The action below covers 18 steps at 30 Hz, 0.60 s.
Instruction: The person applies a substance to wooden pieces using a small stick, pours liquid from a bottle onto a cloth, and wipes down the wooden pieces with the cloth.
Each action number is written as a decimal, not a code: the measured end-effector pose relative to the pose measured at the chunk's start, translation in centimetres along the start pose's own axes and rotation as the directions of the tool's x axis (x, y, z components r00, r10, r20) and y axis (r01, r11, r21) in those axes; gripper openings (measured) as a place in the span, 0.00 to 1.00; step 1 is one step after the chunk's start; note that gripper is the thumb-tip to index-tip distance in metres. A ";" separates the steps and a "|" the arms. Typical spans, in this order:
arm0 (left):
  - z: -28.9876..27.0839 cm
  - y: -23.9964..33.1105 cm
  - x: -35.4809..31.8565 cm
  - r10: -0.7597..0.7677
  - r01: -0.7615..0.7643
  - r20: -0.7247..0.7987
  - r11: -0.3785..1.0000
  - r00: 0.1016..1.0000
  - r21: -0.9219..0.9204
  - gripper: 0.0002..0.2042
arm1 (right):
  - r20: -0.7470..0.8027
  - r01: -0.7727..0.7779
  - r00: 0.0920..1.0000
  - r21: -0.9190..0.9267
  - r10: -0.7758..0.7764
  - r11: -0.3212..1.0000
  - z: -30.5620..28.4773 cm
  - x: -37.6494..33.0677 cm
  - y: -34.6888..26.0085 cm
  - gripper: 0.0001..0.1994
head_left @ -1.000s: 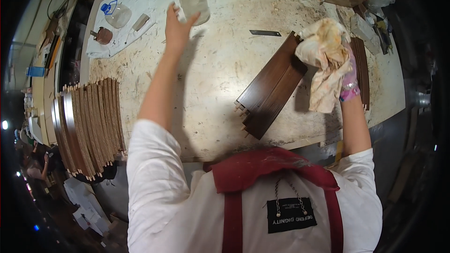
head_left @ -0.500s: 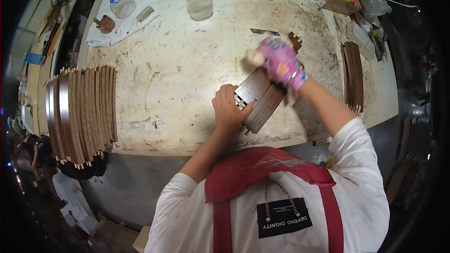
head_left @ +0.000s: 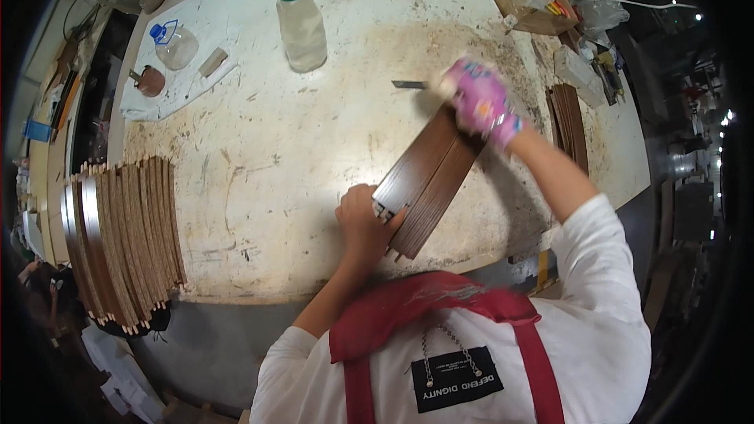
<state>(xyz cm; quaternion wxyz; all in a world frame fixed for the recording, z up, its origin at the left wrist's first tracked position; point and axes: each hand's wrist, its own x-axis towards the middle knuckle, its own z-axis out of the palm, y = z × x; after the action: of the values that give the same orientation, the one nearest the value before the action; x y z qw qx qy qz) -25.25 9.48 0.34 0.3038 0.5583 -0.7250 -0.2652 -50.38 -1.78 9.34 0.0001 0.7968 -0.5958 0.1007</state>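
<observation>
Gloved right hand point(head_left: 481, 100) slid up dark brown curved wood strips point(head_left: 428, 180), bare left hand point(head_left: 365, 218) pressing near end

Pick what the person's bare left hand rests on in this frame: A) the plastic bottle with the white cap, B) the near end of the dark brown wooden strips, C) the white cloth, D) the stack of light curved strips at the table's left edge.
B: the left hand presses the near end of the dark brown wooden strips, while the gloved right hand is at their far end.
</observation>
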 end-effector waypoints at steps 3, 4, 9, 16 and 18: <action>-0.3 -0.3 -1.0 -0.006 0.006 -0.016 1.000 1.000 0.005 0.26 | -0.032 0.182 0.983 0.239 -0.180 0.954 3.6 -3.1 -7.2 0.12; -0.3 -0.4 -0.8 0.043 -0.043 -0.072 0.999 0.996 0.002 0.27 | -0.104 0.339 0.939 0.119 -0.328 0.933 2.8 -4.1 -8.7 0.13; -0.3 0.2 -0.8 0.049 -0.050 -0.045 0.999 0.998 -0.023 0.28 | -0.104 -0.164 0.983 -0.128 0.151 0.978 2.0 -1.5 2.8 0.09; -0.5 0.1 -0.9 0.014 -0.017 -0.048 0.998 0.999 -0.055 0.27 | -0.026 0.164 0.986 -0.014 -0.164 0.986 4.9 -3.1 -2.2 0.08; -0.3 0.1 -0.6 0.004 -0.007 -0.059 0.999 0.998 -0.052 0.28 | 0.090 -0.047 0.995 -0.022 0.049 0.999 2.9 -1.2 -1.3 0.08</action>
<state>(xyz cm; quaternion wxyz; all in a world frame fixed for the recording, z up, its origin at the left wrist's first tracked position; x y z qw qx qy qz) -24.99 10.11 0.55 0.3403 0.5557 -0.7101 -0.2669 -49.05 -0.59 6.42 -0.0212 0.7859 -0.6153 0.0587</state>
